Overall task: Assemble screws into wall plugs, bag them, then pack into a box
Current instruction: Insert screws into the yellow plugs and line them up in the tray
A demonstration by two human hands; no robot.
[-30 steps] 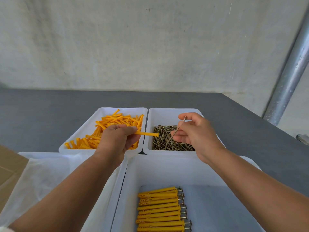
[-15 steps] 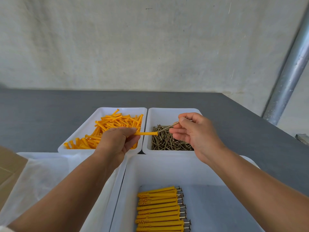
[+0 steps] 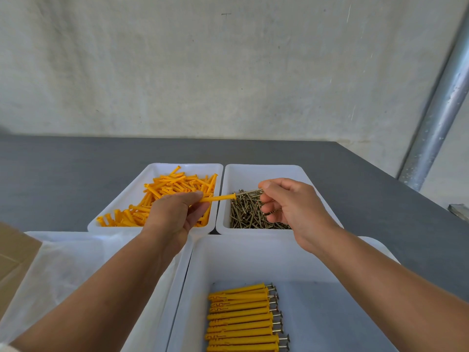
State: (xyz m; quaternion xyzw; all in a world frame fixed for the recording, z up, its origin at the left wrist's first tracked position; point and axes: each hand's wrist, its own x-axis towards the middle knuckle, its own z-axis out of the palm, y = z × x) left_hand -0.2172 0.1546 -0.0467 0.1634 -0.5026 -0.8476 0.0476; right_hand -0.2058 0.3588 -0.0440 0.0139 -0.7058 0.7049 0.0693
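Screw meeting plug, frame centre.
Your left hand (image 3: 175,217) pinches a yellow wall plug (image 3: 218,198); your right hand (image 3: 291,209) pinches a screw (image 3: 250,192) at its mouth.

1. The left hand (image 3: 175,214) covers the near end of the plug (image 3: 218,198) it pinches.
2. The right hand (image 3: 294,207) hides one end of the screw (image 3: 250,192); whether its free end touches the plug's mouth is too small to tell.
3. The row of filled plugs (image 3: 241,318) runs off the near edge.
4. The box (image 3: 15,255) is cut by the left edge, the pipe (image 3: 436,118) by the right.
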